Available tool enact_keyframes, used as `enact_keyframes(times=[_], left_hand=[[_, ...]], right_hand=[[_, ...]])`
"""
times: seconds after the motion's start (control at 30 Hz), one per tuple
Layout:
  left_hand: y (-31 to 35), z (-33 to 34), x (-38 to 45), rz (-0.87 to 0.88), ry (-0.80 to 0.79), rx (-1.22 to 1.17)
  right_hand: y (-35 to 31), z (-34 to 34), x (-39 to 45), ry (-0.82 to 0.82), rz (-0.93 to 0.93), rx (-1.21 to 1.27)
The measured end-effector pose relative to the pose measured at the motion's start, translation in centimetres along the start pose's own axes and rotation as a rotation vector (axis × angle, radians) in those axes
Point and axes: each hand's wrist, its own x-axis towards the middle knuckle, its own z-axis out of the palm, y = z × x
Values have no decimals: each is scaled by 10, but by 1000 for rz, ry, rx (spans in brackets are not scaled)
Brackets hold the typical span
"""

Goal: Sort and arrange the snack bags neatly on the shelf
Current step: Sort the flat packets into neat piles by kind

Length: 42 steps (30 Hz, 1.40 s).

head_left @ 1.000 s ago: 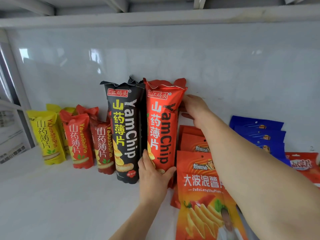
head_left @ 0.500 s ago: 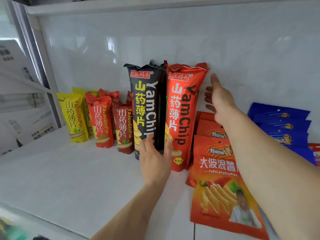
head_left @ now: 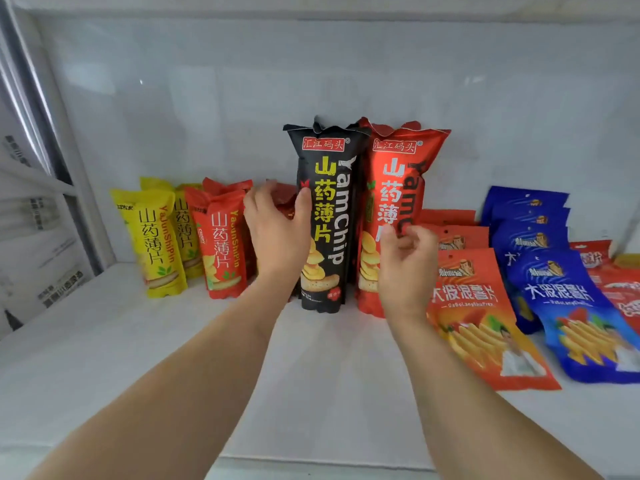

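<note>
Head view, white shelf (head_left: 104, 358) with a white back wall. Two tall YamChip bags upright at the middle, side by side and touching: black bag (head_left: 325, 216) on the left, red bag (head_left: 398, 202) on the right, more bags of each colour tucked behind.

Left hand (head_left: 277, 233) up against the black bag's left edge — thumb on its front face, fingers reaching round toward the small red bags behind; whether clamped on it or merely touching, cannot tell. Right hand (head_left: 405, 268) in front of the lower part of the red bag, fingers loosely curled and slightly apart, holding nothing; contact with the bag unclear.

Left of the hands, smaller upright bags in a row: yellow bags (head_left: 156, 240) furthest left, then small red bags (head_left: 220, 244), partly hidden by the left hand.

Right of the tall pair, flat orange packets (head_left: 481, 317) lying overlapped in a line running back to the wall, beside them blue packets (head_left: 571, 306) stacked the same way. Further right, at the edge — more red packets (head_left: 620, 292), cut off.
</note>
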Motion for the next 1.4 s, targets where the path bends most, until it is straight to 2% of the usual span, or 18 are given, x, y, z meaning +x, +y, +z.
enact_keyframes(times=[0.1,0.17,0.27,0.4,0.5,0.57,0.63,0.7,0.93,1.03,1.1,1.2,1.4], left_hand=[[18,-1,34,34,-140,40],[24,2,58,-28,-264,73],[24,4,80,-145,-423,119],[20,1,85,-96,-519,207],[18,-11,89,-82,-498,-39],[19,-16,100,-127,-417,-206],[17,-15,120,-183,-356,-256],[14,-9,144,-185,-372,-226],[7,35,210,-114,-727,-233],[11,45,220,-46,-774,-282],[16,48,219,37,-861,-261],[20,49,220,145,-1012,-150],[22,48,225,405,-1041,147]], right_hand=[[-3,23,-43,-209,5,-94],[4,40,-63,-305,33,-171],[13,55,-76,-376,85,-319],[21,67,-79,-433,206,-424],[28,75,-82,-389,231,-471],[31,80,-83,-356,240,-510],[32,84,-85,-332,244,-556],[33,88,-86,-296,241,-581],[43,100,-88,-174,276,-535],[44,100,-88,-118,284,-518],[42,102,-88,-108,288,-524],[40,103,-89,-102,298,-519],[41,99,-88,-91,337,-500]])
